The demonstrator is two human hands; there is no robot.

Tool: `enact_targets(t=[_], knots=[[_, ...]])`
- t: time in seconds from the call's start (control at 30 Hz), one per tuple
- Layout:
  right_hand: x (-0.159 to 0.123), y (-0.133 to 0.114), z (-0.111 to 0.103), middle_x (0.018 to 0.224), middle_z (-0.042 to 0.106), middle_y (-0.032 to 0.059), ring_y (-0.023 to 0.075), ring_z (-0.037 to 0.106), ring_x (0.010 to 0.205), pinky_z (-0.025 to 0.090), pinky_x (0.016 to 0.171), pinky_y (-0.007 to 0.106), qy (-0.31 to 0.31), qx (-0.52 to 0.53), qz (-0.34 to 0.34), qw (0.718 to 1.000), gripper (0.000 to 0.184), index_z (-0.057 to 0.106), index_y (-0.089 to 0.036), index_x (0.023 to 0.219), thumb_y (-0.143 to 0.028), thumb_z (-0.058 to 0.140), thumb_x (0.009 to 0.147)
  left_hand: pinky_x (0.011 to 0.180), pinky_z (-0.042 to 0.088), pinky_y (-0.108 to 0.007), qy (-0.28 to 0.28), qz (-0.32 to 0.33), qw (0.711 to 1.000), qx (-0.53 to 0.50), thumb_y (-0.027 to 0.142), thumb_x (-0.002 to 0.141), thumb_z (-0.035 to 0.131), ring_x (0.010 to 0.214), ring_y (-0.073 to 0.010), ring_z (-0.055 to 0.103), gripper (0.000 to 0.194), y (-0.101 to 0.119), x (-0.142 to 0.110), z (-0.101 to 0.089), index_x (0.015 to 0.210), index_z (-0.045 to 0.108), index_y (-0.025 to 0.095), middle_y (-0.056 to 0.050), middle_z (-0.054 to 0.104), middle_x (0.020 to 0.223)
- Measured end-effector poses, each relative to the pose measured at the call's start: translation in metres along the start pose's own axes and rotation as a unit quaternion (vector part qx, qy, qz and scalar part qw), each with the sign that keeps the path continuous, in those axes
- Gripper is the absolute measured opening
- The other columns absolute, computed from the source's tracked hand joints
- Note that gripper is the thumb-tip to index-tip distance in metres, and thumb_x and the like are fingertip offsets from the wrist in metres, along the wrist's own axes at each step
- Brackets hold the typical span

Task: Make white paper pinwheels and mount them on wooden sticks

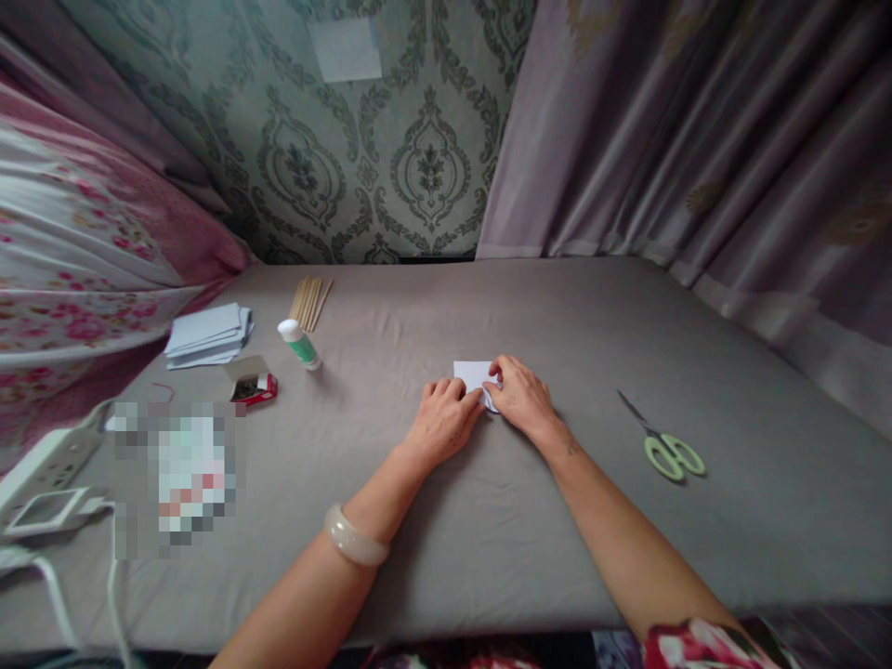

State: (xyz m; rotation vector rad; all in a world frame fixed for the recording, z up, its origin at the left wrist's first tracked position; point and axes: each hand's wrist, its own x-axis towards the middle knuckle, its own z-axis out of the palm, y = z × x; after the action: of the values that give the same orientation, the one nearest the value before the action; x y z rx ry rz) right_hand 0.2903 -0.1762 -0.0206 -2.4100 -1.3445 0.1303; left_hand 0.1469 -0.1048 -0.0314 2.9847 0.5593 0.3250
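Note:
A small piece of white paper (469,373) lies on the grey cloth in front of me, its near right part curled up. My left hand (444,423) has its fingers bent together on the paper's near left edge, fingertips at the curled part. From the other side, my right hand (524,398) pinches the paper's right portion between thumb and fingers. Part of the sheet is hidden under both hands. Off to the right lie scissors (659,444) with light green handles, blades pointing away from me.
On the left are a stack of white paper (205,333), a glue stick (299,345), several thin wooden sticks (310,303) and an open red box (256,387) of small dark items. A white power strip (59,455) with cables lies near the left edge. Curtains (599,139) hang behind.

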Motion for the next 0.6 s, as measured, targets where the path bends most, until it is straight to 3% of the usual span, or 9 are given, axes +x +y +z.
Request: enact_targets(t=[0.2, 0.6], knots=[[0.0013, 0.0002, 0.001, 0.103, 0.064, 0.0073, 0.0213, 0.061, 0.093, 0.04, 0.067, 0.028, 0.002, 0.007, 0.015, 1.0, 0.019, 0.052, -0.021, 0.103, -0.024, 0.056, 0.085, 0.084, 0.034, -0.037, -0.011, -0.01, 1.0, 0.001, 0.037, 0.099, 0.028, 0.097, -0.0237, 0.051, 0.041, 0.0005, 0.0059, -0.0024, 0.129, 0.052, 0.024, -0.01, 0.058, 0.105], [0.0003, 0.004, -0.0019, 0.102, 0.065, 0.0066, 0.0205, 0.061, 0.092, 0.041, 0.069, 0.028, -0.001, 0.011, 0.006, 1.0, 0.019, 0.058, -0.021, 0.104, -0.025, 0.055, 0.086, 0.083, 0.034, -0.038, -0.018, -0.002, 1.0, 0.023, 0.038, 0.099, 0.027, 0.095, -0.0237, 0.051, 0.039, 0.0014, 0.0083, -0.0028, 0.116, 0.058, 0.022, -0.01, 0.058, 0.102]])
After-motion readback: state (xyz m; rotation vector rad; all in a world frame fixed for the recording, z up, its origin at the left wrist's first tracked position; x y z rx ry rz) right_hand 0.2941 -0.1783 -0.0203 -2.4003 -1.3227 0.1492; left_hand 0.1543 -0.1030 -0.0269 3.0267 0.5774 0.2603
